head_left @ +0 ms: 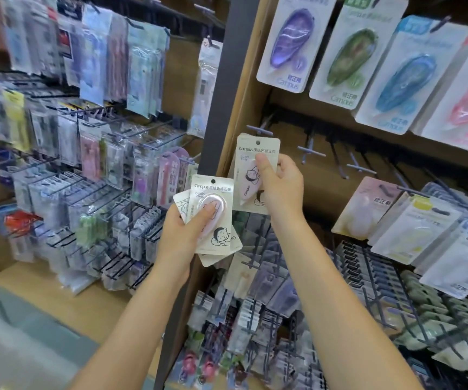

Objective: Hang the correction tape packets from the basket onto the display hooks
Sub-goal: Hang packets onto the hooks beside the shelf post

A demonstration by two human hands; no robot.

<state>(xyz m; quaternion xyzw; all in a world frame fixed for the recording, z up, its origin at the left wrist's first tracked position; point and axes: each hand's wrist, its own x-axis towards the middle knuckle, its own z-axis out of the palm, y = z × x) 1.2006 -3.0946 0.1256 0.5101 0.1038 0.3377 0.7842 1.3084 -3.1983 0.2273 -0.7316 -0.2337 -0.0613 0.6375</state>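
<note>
My right hand (279,184) pinches one correction tape packet (256,175); left hand (182,229) grips the fanned spare packets (213,218); the punched hole (258,142) may miss the bare display hook (259,131), or the fan may slip.

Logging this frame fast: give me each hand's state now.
Left hand: grips a fanned stack of packets.
Right hand: pinches a single packet raised near the empty hooks.

Bright, even light — blurred, bowed edges
</note>
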